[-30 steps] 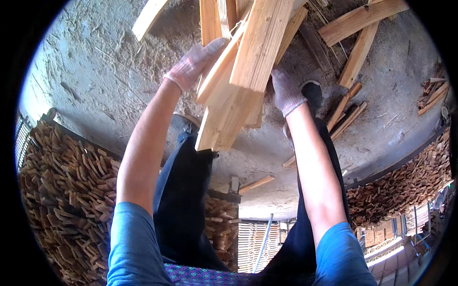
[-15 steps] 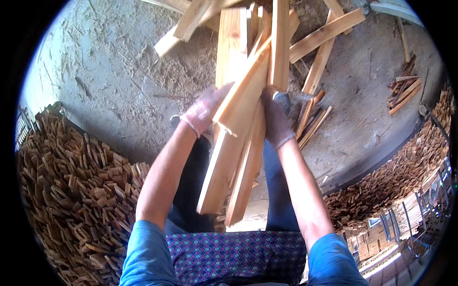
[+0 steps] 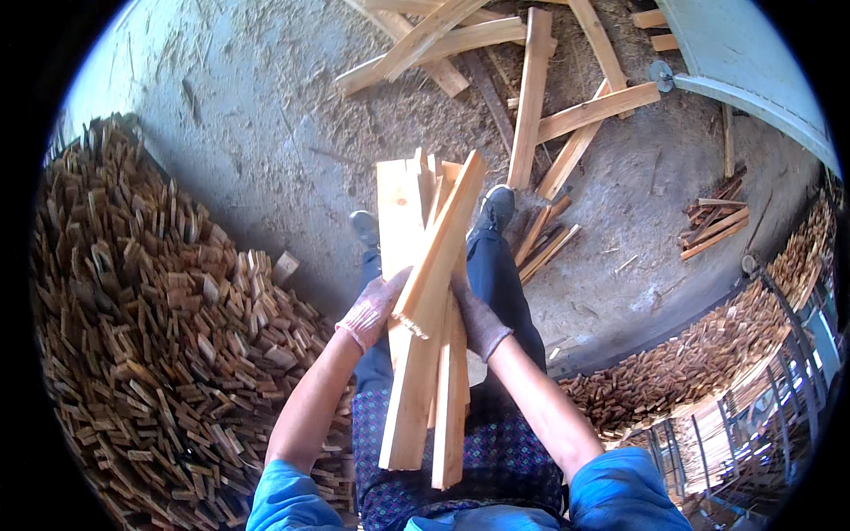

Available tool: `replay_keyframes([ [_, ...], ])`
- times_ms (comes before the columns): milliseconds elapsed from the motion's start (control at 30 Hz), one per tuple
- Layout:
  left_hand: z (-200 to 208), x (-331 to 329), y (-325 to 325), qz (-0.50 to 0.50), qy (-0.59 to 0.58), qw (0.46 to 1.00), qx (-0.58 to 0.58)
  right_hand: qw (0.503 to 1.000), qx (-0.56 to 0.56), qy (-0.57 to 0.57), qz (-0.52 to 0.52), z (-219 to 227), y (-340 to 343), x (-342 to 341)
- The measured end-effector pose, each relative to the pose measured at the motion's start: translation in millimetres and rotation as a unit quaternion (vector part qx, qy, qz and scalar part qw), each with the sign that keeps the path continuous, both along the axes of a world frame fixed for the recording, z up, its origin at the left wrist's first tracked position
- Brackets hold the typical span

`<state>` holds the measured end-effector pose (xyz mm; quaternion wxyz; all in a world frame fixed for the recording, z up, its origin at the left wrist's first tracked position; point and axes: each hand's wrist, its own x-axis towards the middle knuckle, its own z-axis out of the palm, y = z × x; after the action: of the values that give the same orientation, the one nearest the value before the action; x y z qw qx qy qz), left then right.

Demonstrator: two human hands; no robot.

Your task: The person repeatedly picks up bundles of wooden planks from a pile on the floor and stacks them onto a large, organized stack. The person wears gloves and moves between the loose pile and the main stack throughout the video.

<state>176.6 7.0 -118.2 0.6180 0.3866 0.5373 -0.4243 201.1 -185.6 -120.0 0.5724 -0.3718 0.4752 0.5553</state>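
A bundle of pale wooden boards [image 3: 420, 380] is clasped between my two gloved hands in front of my thighs. Its long pieces run away from my body, and one board lies slantwise across the top. My left hand [image 3: 379, 307], in a pinkish knit glove, presses the bundle's left side. From the right side my right hand [image 3: 479, 320], in a greyish glove, grips it, with its fingertips hidden behind the wood. The near ends of the boards hang over my patterned apron [image 3: 505, 456].
Loose boards [image 3: 529, 97] lie crossed on the dusty floor ahead. A small stack of sticks [image 3: 715, 226] sits at the right. Large heaps of short wood pieces rise at the left [image 3: 168, 354] and along the right [image 3: 699, 354]. A pale curved metal edge [image 3: 753, 102] juts in at upper right.
The bundle has come nearer to my body, drawn in by both hands. One long board that stood among its far ends now lies apart on the floor. The view has shifted too.
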Motion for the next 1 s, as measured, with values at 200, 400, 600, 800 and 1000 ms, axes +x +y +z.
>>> replay_keyframes([
  [200,-115,-34,-30,-0.084,-0.110,0.990,-0.023,0.996,0.019,-0.084,-0.010,-79,-7,23],
  [400,-106,4,-49,0.337,-0.008,0.923,-0.188,0.999,0.007,-0.051,-0.007,-135,-14,37],
  [600,-131,-17,-29,0.198,-0.118,0.967,-0.112,0.999,-0.040,-0.025,0.002,-135,12,31],
  [800,-90,-30,-52,0.284,-0.120,0.950,-0.058,0.984,0.048,-0.173,0.015,-96,2,7],
  [1000,-14,-47,-49,0.200,-0.235,0.951,0.016,0.918,0.038,-0.302,0.253,-57,-35,-16],
])
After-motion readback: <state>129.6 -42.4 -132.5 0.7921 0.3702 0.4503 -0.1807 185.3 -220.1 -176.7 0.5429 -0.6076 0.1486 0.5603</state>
